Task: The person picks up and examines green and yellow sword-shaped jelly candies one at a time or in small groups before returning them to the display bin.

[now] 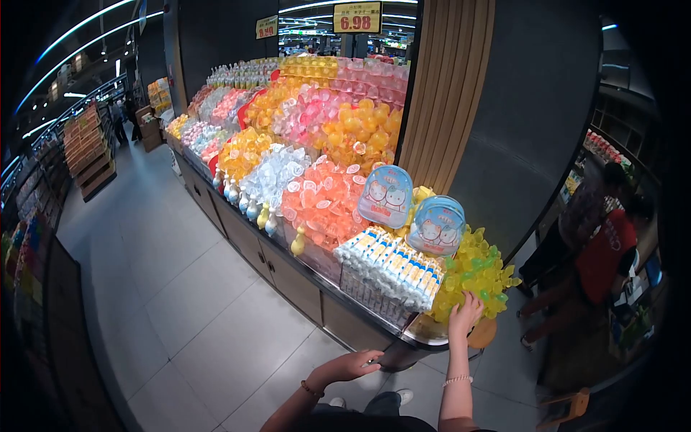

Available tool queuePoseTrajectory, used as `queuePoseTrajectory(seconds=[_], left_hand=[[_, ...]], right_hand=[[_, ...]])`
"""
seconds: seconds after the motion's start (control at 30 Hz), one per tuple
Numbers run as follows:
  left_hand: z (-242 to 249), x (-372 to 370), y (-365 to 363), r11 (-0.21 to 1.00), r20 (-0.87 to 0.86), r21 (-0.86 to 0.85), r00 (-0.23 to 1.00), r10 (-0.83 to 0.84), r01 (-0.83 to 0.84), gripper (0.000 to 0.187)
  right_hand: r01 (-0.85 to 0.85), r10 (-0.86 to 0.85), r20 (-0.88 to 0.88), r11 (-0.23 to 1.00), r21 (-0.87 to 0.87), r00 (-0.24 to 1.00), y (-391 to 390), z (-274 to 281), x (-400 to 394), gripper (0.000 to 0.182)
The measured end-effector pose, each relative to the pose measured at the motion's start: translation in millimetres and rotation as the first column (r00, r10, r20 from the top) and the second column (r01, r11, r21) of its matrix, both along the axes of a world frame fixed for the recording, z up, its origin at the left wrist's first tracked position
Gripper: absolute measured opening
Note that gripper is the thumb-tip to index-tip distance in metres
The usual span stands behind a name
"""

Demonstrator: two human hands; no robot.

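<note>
My right hand reaches to the front right corner of the display and touches the heap of yellow and green translucent packets. Its fingers are spread and slightly bent, and I see nothing held in them. Lower and to the left, my left hand hovers in front of the counter with its fingers loosely apart, seemingly with nothing in it. Beside the heap lies a stack of white, blue and yellow sticks. Two small light-blue backpacks, one on the left and one on the right, stand behind that stack.
The long counter also carries orange-pink packets, clear packets and orange packets. A price sign hangs above. Two people stand at right, one in a red top. Shelves line the left aisle.
</note>
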State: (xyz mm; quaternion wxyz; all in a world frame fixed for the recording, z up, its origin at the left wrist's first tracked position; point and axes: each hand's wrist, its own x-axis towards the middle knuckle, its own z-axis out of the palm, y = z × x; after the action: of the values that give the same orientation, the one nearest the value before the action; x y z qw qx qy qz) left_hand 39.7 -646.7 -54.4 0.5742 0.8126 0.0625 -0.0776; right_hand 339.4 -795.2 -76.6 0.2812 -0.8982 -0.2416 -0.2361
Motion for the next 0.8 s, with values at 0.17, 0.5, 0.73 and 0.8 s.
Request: queuePoseTrajectory(seconds=[0.17, 0.5, 0.73, 0.8], left_hand=[[-1.3, -1.8, -4.5, 1.000, 0.000, 0.014, 1.000, -0.020, 0.020, 0.053], [-0.1, -2.4, -13.9, 0.999, 0.042, 0.028, 0.998, -0.037, 0.036, 0.053], [5.9, -9.3, -15.2, 1.000, 0.100, 0.013, 0.995, -0.002, 0.001, 0.052], [8.6, -9.8, -13.2, 1.000, 0.083, 0.013, 0.997, -0.005, 0.004, 0.052]], right_hand=[[-0.114, 0.125, 0.097, 0.988, -0.106, 0.987, 15.7, 17.2, 3.6, 0.055], [-0.061, 0.029, -0.100, 0.938, -0.342, 0.995, 37.6, 20.1, 19.9, 0.048], [-0.115, 0.119, 0.001, 0.965, -0.234, 0.993, 37.2, 21.8, 28.9, 0.035], [-0.166, 0.176, 0.043, 0.972, -0.168, 0.984, 33.5, 22.7, 28.7, 0.031]])
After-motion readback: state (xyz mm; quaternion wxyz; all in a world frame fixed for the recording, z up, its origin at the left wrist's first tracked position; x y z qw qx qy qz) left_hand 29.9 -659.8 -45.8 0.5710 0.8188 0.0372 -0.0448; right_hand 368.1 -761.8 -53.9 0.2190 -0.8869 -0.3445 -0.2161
